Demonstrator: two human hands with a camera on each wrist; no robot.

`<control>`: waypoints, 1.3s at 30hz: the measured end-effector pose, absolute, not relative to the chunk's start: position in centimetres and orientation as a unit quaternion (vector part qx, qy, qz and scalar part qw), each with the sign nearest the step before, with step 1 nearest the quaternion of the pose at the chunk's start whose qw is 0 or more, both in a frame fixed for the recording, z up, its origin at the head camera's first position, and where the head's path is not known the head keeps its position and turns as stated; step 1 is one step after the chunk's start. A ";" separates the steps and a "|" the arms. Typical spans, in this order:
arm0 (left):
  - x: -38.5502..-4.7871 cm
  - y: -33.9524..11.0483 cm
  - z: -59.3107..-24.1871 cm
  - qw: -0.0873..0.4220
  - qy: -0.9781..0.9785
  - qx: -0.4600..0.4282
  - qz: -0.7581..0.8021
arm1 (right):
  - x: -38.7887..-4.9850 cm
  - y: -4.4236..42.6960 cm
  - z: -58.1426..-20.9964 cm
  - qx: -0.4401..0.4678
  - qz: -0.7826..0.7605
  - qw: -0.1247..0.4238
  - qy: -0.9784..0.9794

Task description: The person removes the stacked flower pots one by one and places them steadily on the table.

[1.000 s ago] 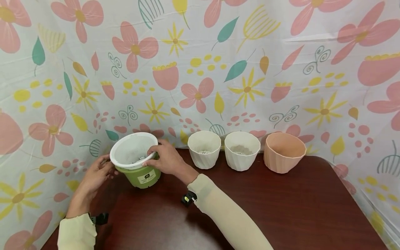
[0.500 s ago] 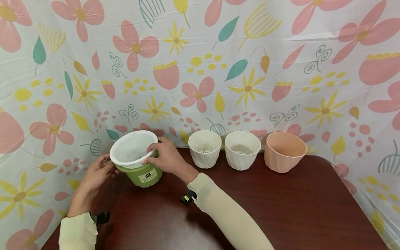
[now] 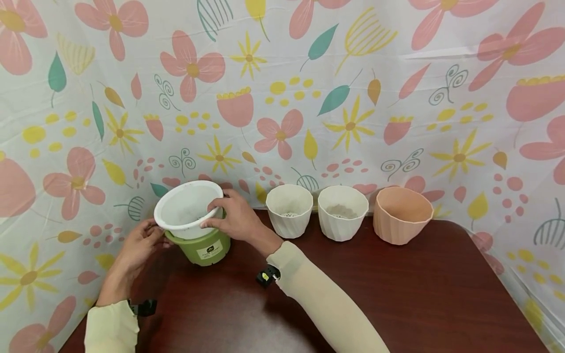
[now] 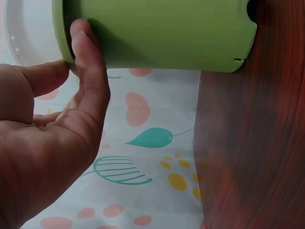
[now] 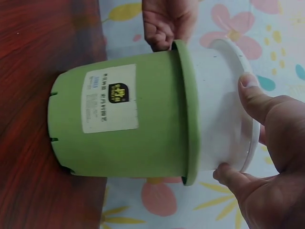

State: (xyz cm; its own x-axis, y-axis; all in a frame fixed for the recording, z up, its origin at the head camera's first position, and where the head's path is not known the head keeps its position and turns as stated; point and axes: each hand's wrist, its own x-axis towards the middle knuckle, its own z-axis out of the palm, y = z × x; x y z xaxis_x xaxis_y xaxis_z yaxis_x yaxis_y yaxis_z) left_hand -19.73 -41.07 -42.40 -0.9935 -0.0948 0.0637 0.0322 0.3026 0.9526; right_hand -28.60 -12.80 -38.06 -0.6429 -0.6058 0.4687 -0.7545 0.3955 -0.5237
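Observation:
A white flower pot (image 3: 176,208) sits nested in a green flower pot (image 3: 204,249) at the table's left, with a band of its wall showing above the green rim. My right hand (image 3: 236,215) grips the white pot's rim at the right, thumb on the near side, as the right wrist view also shows. At the left my left hand (image 3: 141,245) holds the green pot's rim; in the left wrist view the thumb touches the edge and a finger (image 4: 88,57) lies under it. The green pot carries a white label (image 5: 109,98) and stands upright on the table.
Two white fluted pots (image 3: 289,213) (image 3: 342,215) and a peach fluted pot (image 3: 401,218) stand in a row along the back of the dark wooden table (image 3: 397,294). A flower-printed cloth (image 3: 282,73) hangs behind and at the sides.
The white pot has risen slightly out of the green pot, so more of its wall shows. My right hand moved up a little with it; the left hand keeps its place at the green rim.

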 end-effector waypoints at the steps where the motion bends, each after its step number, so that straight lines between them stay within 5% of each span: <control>1: -19.7 -41.0 -42.4 0.054 -0.803 0.018 -0.593 | -28.6 -12.8 -37.9 0.411 0.369 0.103 -0.827; 39: -19.7 -40.4 -42.1 0.066 -0.807 0.033 -0.586 | -27.3 -10.5 -33.8 0.427 0.453 0.184 -0.761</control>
